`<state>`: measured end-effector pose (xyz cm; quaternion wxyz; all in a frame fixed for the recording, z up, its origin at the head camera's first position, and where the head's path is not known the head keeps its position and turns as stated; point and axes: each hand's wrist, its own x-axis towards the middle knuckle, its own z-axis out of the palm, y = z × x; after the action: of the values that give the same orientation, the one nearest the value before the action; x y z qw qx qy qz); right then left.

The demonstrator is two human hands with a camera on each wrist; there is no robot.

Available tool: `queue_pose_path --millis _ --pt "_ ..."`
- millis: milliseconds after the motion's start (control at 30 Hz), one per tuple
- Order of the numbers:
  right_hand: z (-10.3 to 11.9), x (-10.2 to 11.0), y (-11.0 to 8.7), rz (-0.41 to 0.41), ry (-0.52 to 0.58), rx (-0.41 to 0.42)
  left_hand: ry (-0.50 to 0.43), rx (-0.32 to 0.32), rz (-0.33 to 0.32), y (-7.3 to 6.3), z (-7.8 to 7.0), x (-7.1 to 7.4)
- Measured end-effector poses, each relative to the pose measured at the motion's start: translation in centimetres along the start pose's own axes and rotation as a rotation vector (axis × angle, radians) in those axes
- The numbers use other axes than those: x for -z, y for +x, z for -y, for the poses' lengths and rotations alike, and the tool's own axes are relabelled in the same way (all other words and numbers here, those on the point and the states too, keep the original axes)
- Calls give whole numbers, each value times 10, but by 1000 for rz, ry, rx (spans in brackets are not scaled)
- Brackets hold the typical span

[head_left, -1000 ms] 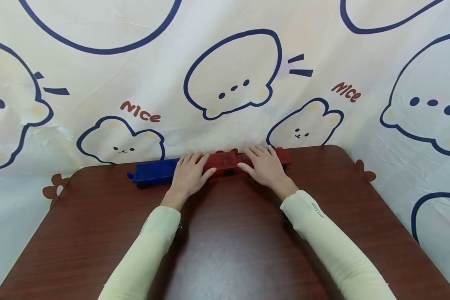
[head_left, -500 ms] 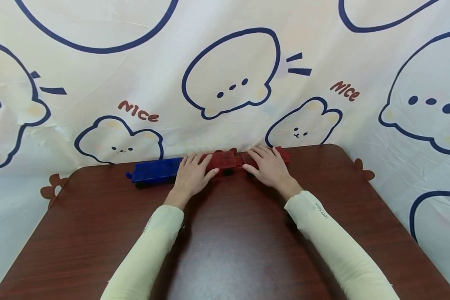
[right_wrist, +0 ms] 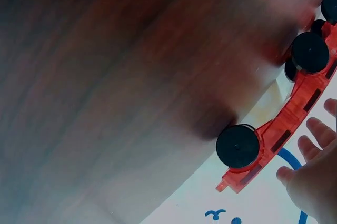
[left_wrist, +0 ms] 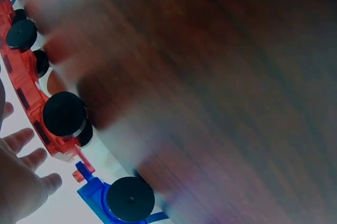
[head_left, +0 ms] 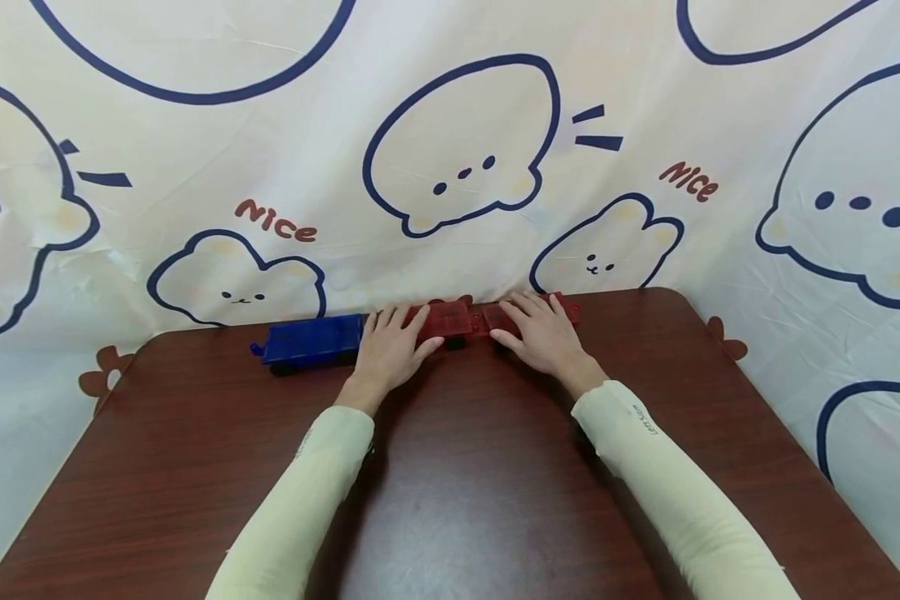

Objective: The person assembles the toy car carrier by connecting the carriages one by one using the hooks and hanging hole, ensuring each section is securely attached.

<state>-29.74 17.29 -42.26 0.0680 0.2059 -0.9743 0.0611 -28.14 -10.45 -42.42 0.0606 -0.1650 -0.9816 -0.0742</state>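
Observation:
Across the back of the table stands a row of toy train cars: a blue car (head_left: 311, 340) at the left, a red car (head_left: 450, 318) in the middle and a second red car (head_left: 499, 317) at the right. My left hand (head_left: 390, 350), fingers extended, lies over the blue and middle red cars' junction. The right hand (head_left: 547, 337) covers much of the right car, its fingers extended too. In the left wrist view, a hook joint (left_wrist: 82, 170) links blue to red. Black wheels (right_wrist: 238, 146) show in the right wrist view. Firm contact cannot be told.
The dark brown wooden table (head_left: 450, 483) spreads out in front of the cars, with rounded far corners. Right behind its back edge hangs a white cloth (head_left: 435, 267) printed with cartoon animals, and the same cloth rises at both sides.
Both hands have slid slightly to the right along the cars, so more of the blue car shows. The cars keep nearly the same place on the table.

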Motion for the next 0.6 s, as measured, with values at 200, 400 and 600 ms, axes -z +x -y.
queue_pose_path --millis 200,400,600 --pt "-6 -3 -1 21 10 -11 26 -2 6 3 -3 -4" --pt "-11 -6 0 25 11 -22 29 -1 4 6 -5 -7" --pt "-14 -7 1 35 16 -38 33 -2 11 9 -9 -7"
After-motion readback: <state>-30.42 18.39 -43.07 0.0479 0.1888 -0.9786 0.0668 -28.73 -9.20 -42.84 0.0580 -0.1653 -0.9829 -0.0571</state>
